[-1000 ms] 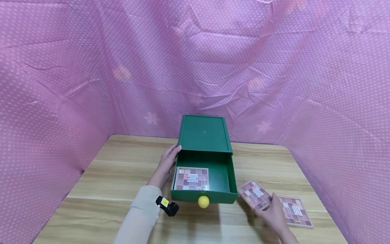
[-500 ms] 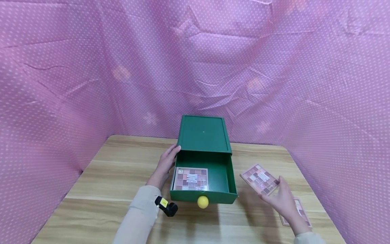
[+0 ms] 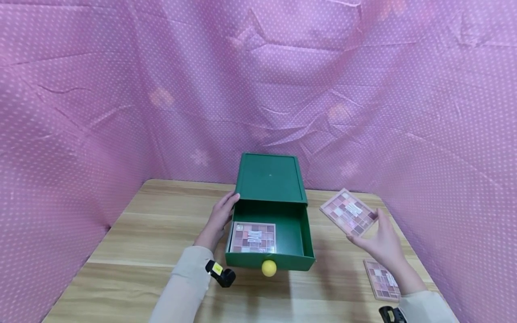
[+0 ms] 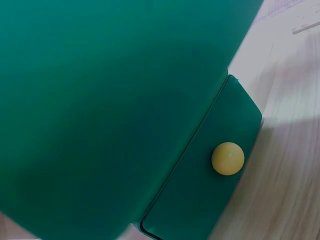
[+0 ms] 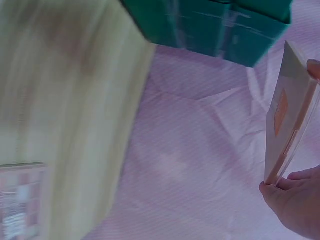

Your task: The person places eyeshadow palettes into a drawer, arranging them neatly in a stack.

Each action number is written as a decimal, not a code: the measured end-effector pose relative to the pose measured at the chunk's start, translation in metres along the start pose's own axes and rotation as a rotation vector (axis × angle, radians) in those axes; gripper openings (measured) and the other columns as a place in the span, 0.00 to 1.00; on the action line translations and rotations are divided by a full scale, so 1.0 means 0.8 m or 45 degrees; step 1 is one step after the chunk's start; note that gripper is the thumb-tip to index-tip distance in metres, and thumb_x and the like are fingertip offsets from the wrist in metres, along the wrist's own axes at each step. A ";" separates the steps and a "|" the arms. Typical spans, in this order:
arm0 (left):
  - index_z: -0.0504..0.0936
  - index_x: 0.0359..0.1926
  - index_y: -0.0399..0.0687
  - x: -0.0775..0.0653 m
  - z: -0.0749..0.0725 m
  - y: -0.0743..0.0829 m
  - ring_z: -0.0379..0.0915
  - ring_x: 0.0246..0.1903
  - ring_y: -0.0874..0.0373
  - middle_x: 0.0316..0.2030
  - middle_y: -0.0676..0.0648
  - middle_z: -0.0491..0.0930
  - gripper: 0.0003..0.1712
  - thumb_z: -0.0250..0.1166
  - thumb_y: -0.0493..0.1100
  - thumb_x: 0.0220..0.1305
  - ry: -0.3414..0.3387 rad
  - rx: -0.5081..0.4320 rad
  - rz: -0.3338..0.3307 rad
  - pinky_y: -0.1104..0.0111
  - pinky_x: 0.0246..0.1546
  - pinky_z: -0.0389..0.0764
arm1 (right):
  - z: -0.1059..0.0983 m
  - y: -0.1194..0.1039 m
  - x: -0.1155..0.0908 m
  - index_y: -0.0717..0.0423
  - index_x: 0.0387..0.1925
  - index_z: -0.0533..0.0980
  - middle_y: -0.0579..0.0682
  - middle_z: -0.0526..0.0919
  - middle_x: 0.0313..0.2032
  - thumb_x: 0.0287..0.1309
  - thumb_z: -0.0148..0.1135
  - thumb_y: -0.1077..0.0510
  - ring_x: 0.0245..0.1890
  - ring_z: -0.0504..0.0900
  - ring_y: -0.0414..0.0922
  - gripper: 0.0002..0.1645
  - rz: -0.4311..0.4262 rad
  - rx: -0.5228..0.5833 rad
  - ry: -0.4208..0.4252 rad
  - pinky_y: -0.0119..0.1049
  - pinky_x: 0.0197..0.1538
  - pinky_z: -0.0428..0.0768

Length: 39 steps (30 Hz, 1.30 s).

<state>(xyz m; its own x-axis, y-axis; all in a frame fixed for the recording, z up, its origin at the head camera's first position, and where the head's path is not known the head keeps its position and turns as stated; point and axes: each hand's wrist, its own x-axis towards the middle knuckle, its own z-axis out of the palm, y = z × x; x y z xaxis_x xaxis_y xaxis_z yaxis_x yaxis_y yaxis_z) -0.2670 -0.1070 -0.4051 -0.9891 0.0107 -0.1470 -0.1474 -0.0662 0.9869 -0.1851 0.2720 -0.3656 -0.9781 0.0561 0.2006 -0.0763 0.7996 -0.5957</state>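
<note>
A pink eyeshadow palette (image 3: 348, 211) is pinched by its edges in my right hand (image 3: 384, 246), raised above the table to the right of the green drawer box (image 3: 270, 177). The right wrist view shows its pale underside (image 5: 285, 110), thumb and fingers on opposite edges. My left hand (image 3: 218, 220) rests against the box's left side, thumb at the top front corner; some fingers are hidden. The drawer (image 3: 291, 233) is pulled out, and another palette (image 3: 253, 237) lies inside at its left. A yellow ball knob (image 3: 269, 268) is on the drawer's front.
A further palette (image 3: 383, 280) lies on the wooden table (image 3: 161, 224) at the right, partly covered by my right forearm. Pink dotted cloth (image 3: 258, 89) hangs around the back and sides. Each wrist carries a small black device (image 3: 220, 273).
My right hand has lifted the palette off the table area near the other one, moving it up and farther back. My left hand, the box and the drawer have stayed put.
</note>
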 end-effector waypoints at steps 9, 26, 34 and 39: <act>0.63 0.67 0.55 0.001 0.000 -0.005 0.52 0.69 0.44 0.69 0.44 0.59 0.35 0.55 0.62 0.62 0.026 0.009 -0.004 0.48 0.67 0.55 | -0.016 -0.039 0.014 0.69 0.62 0.55 0.69 0.67 0.53 0.36 0.75 0.53 0.54 0.66 0.65 0.55 -0.202 0.030 0.140 0.64 0.55 0.64; 0.62 0.67 0.51 -0.003 0.006 -0.007 0.54 0.67 0.42 0.68 0.42 0.59 0.35 0.55 0.59 0.63 0.020 -0.017 0.017 0.47 0.67 0.57 | -0.018 -0.103 0.013 0.67 0.69 0.46 0.70 0.60 0.64 0.37 0.76 0.54 0.64 0.59 0.65 0.65 -0.266 0.132 -0.032 0.63 0.63 0.60; 0.61 0.68 0.51 -0.005 0.007 -0.009 0.52 0.68 0.42 0.69 0.41 0.57 0.36 0.55 0.59 0.63 0.016 -0.021 0.017 0.47 0.67 0.55 | 0.005 -0.121 0.008 0.65 0.67 0.51 0.65 0.66 0.61 0.34 0.77 0.57 0.61 0.64 0.61 0.61 -0.382 0.166 -0.109 0.61 0.62 0.63; 0.62 0.68 0.53 -0.007 0.007 -0.010 0.53 0.68 0.44 0.69 0.44 0.58 0.36 0.56 0.61 0.62 0.032 -0.017 0.010 0.48 0.67 0.56 | 0.020 -0.130 0.003 0.62 0.69 0.51 0.62 0.64 0.64 0.34 0.77 0.54 0.63 0.63 0.60 0.63 -0.411 0.180 -0.202 0.63 0.62 0.62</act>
<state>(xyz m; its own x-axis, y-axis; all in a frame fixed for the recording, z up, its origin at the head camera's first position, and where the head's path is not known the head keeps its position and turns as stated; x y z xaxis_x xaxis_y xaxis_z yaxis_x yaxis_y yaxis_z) -0.2602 -0.1009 -0.4117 -0.9899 -0.0151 -0.1410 -0.1394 -0.0792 0.9871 -0.1827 0.1794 -0.3152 -0.9162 -0.2872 0.2794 -0.4006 0.6699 -0.6251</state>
